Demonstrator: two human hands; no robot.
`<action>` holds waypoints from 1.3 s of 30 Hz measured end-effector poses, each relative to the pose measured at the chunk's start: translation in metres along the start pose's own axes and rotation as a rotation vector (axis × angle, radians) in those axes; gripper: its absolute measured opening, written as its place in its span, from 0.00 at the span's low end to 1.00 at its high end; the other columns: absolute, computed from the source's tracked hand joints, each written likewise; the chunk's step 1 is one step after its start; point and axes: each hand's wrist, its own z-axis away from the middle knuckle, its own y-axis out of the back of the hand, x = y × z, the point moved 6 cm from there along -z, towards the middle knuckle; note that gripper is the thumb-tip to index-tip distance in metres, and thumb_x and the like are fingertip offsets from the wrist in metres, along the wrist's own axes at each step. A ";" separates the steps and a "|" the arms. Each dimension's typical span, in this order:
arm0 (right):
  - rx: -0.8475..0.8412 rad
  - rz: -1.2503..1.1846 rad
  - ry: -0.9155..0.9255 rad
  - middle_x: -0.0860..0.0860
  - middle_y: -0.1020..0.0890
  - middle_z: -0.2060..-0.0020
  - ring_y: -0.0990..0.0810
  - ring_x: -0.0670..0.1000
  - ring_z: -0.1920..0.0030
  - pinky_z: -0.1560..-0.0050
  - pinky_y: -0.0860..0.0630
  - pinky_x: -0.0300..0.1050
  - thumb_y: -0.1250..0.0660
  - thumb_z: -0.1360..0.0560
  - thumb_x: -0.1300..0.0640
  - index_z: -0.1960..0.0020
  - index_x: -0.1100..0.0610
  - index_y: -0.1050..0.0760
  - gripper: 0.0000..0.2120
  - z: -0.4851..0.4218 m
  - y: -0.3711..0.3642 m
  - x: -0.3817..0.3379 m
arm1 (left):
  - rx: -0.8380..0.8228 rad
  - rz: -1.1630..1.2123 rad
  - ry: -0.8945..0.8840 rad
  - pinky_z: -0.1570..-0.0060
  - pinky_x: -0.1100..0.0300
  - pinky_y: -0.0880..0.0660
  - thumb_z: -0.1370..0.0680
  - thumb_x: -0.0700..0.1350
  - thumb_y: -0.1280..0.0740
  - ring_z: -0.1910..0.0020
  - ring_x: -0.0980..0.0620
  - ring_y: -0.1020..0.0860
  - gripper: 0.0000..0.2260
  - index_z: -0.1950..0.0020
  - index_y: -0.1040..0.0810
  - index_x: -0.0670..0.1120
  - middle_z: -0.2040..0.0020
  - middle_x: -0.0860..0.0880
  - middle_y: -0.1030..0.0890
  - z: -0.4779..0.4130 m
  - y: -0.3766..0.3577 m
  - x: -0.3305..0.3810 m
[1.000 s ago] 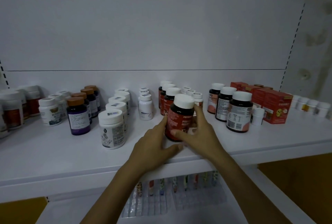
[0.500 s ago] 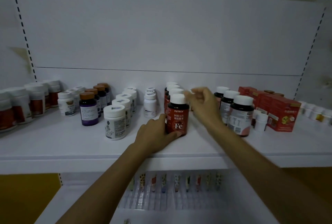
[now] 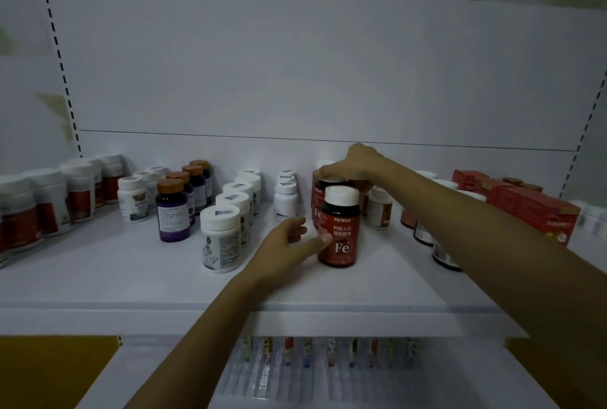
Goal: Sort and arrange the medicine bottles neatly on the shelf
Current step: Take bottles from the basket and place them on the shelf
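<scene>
Standing at the far left of the flat white shelf (image 3: 131, 280) are white-capped bottles with red labels (image 3: 49, 208); their writing is too blurry to read. Next come small white bottles (image 3: 131, 200), then a dark purple bottle with a brown cap (image 3: 172, 211) at the front of its row. A row of round white jars (image 3: 220, 238) follows.

The left hand (image 3: 282, 244) lies just left of the dark bottle with a red label and white cap (image 3: 340, 228). Its fingers (image 3: 297, 228) are loose and hold nothing; only the thumb tip touches the bottle's left side. That bottle stands upright in the middle of the shelf, in front of its row. Its label says "PIETRICK" and a big "Fe", with Chinese words between.

The right hand (image 3: 356, 162) is above and behind it. Its fingers (image 3: 325, 172) bend down over the top of a second dark bottle (image 3: 330, 183); I cannot tell if they grip it. Red cardboard boxes (image 3: 532, 211) stand at the far right.
</scene>
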 end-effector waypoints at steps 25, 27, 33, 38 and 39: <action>-0.221 -0.724 0.376 0.58 0.22 0.42 0.16 0.58 0.51 0.58 0.18 0.48 0.31 0.30 0.45 0.38 0.55 0.26 0.23 0.069 0.045 -0.047 | 0.342 0.513 -0.459 0.59 0.65 0.21 0.29 0.54 0.34 0.53 0.61 0.18 0.25 0.34 0.36 0.55 0.44 0.56 0.24 0.014 0.036 0.054; -0.187 -0.713 0.382 0.58 0.22 0.42 0.16 0.60 0.51 0.62 0.19 0.46 0.33 0.31 0.43 0.38 0.54 0.28 0.26 0.070 0.056 -0.050 | 0.404 0.437 -0.569 0.59 0.67 0.22 0.30 0.53 0.31 0.53 0.68 0.21 0.25 0.37 0.37 0.62 0.44 0.63 0.27 0.011 0.040 0.075; -0.108 -0.739 0.409 0.58 0.22 0.44 0.16 0.58 0.51 0.57 0.18 0.47 0.30 0.33 0.48 0.37 0.52 0.28 0.25 0.070 0.081 -0.033 | 0.339 0.351 -0.657 0.55 0.63 0.20 0.30 0.56 0.28 0.51 0.60 0.19 0.30 0.33 0.40 0.67 0.39 0.61 0.28 -0.010 0.029 0.098; -0.172 -0.799 0.424 0.59 0.23 0.41 0.19 0.58 0.45 0.54 0.18 0.50 0.30 0.33 0.56 0.39 0.50 0.28 0.23 0.066 0.081 -0.013 | 0.236 0.425 -0.650 0.61 0.65 0.21 0.29 0.50 0.32 0.53 0.67 0.20 0.24 0.35 0.33 0.58 0.44 0.60 0.26 -0.023 0.022 0.101; -0.178 -0.804 0.417 0.59 0.23 0.41 0.18 0.59 0.46 0.56 0.18 0.50 0.31 0.33 0.55 0.38 0.50 0.28 0.24 0.064 0.082 -0.010 | 0.260 0.414 -0.681 0.60 0.66 0.22 0.29 0.48 0.32 0.53 0.67 0.20 0.22 0.36 0.32 0.58 0.44 0.60 0.26 -0.022 0.021 0.103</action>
